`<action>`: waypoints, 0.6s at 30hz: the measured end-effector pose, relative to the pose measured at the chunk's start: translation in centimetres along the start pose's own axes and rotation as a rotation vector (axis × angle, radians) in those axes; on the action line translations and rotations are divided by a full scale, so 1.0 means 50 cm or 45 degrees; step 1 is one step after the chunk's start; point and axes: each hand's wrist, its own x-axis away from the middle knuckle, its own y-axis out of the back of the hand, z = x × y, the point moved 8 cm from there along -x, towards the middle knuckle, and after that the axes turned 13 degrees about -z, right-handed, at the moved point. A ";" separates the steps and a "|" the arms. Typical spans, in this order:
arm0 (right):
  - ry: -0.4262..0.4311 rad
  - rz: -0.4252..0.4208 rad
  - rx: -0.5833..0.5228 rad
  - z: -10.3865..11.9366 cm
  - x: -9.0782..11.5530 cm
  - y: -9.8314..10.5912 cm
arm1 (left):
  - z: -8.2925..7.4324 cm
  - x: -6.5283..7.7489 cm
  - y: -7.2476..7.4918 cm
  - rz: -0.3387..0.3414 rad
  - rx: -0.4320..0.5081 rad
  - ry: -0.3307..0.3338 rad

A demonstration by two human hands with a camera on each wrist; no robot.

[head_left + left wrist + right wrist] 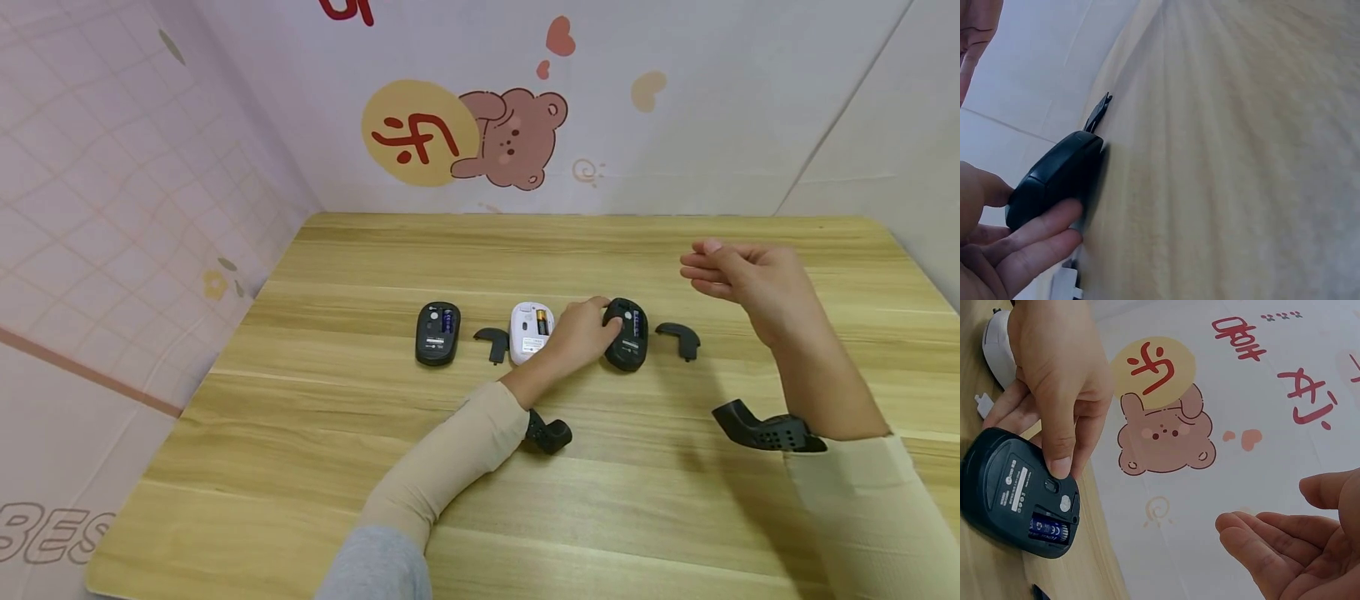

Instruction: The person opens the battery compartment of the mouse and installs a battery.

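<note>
My left hand (577, 333) grips a black computer mouse (632, 337) by its left side, thumb on its underside and fingers beneath. The underside faces up, and in the right wrist view a blue battery (1049, 529) sits in the uncovered slot. In the left wrist view this mouse (1054, 178) is tilted over the tabletop. To its right lies a black battery cover (681, 337). Raised above the right part of the table, my right hand (750, 279) holds nothing; its fingers are loosely extended and the thumb stands apart from them in the right wrist view.
A white mouse (523, 329) with a battery showing lies left of my left hand, partly behind it. Further left are another black battery cover (493, 342) and a black mouse (438, 333), underside up. A white cover piece (984, 406) lies behind my left hand.
</note>
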 end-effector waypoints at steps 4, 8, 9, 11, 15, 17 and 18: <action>-0.003 0.002 -0.010 -0.003 0.001 -0.002 | -0.001 -0.002 -0.001 0.002 -0.046 0.005; -0.005 0.000 0.004 -0.004 0.002 -0.001 | -0.005 -0.002 0.004 -0.003 -0.048 0.011; -0.001 0.001 0.007 -0.003 0.002 -0.001 | -0.006 -0.002 0.005 -0.007 -0.047 0.012; -0.004 -0.001 -0.014 -0.004 0.002 0.000 | -0.008 -0.001 0.006 -0.006 -0.041 0.012; -0.007 0.003 -0.039 -0.005 0.004 0.000 | -0.011 0.001 0.006 -0.008 -0.068 0.014; -0.014 0.002 -0.039 -0.007 0.004 0.000 | -0.011 0.002 0.006 -0.007 -0.088 0.021; -0.015 0.004 -0.034 -0.007 0.004 -0.001 | -0.012 0.002 0.007 -0.010 -0.097 0.022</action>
